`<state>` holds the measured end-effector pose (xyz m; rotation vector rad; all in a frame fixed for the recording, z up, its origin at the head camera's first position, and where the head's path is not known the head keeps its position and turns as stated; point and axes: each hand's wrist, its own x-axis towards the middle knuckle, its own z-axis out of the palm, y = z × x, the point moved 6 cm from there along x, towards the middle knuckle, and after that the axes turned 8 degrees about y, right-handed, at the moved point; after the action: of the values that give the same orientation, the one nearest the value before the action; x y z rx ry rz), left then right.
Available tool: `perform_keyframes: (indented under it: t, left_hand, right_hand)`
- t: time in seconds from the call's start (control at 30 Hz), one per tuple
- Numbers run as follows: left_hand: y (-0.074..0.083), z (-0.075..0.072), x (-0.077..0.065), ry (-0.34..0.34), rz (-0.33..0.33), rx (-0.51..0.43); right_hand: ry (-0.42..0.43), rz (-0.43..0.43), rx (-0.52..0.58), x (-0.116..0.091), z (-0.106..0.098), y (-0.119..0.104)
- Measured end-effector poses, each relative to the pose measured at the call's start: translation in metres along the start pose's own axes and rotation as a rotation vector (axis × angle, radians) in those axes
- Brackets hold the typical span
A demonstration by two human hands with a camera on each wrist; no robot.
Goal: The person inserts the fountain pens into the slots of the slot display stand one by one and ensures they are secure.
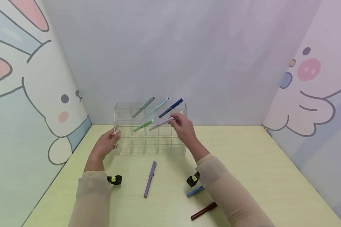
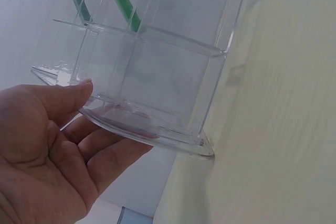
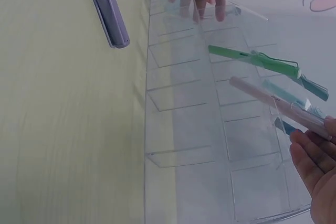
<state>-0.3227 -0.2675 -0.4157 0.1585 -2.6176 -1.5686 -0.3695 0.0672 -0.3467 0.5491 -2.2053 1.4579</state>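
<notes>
A clear acrylic pen rack with tiered compartments stands on the table. My left hand grips its left side wall, thumb on one face and fingers behind the other, as the left wrist view shows. My right hand pinches a pale lilac pen by its upper end; the pen leans into the middle tier. Beside it in that tier slants a green pen. Across the top tier lean a grey-green pen, a light blue pen and a dark blue pen.
A purple pen lies on the table in front of the rack. Nearer the right forearm are a blue pen and a dark red pen, both partly covered by the sleeve. Cloth walls with cartoon animals enclose the table.
</notes>
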Motion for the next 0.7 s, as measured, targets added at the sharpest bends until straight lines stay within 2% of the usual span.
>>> perform_keyframes:
  t: [0.4, 0.7]
  left_hand:
    - [0.000, 0.000, 0.001, 0.002, 0.002, 0.001]
    - [-0.003, 0.000, 0.002, 0.000, -0.010, 0.007]
  right_hand:
    - [-0.062, -0.004, -0.184, 0.002, 0.010, -0.002]
    - [-0.090, -0.011, -0.228, 0.002, 0.014, -0.002]
